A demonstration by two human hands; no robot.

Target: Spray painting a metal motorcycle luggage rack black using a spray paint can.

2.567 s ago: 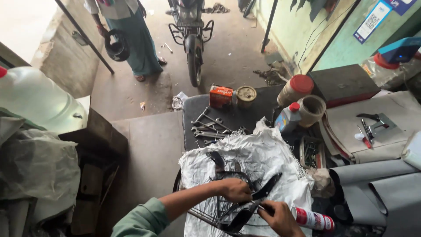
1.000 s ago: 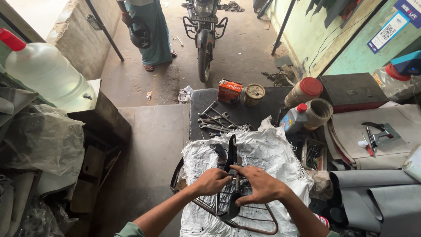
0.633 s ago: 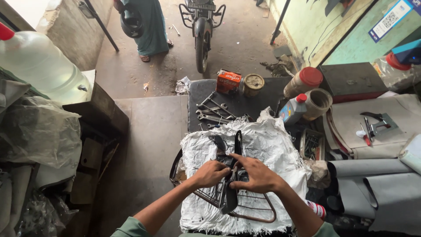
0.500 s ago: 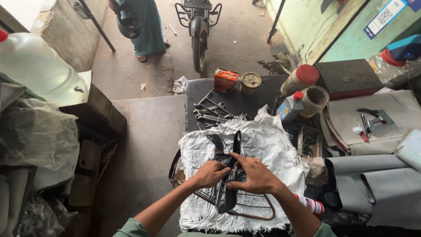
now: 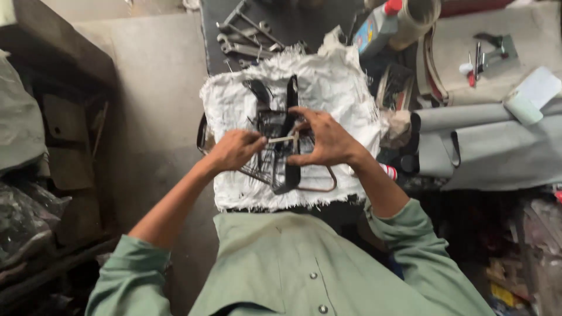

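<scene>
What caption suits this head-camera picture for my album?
Left hand and right hand grip a black wire rack over a white woven sack.

Your work surface is a dark table (image 5: 211, 35). On it lies a white woven sack (image 5: 345, 88), spread flat, and on the sack rests a black wire rack (image 5: 275, 146). Behind the sack, several wrenches (image 5: 246, 35) lie directly on the table, near a plastic bottle (image 5: 374, 29).

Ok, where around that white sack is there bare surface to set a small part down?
Bare sack shows right of the black bar, toward the bottle. The grey sheet to the right is open too. Crowded: the wire frame under both hands, and the wrenches above.
</scene>
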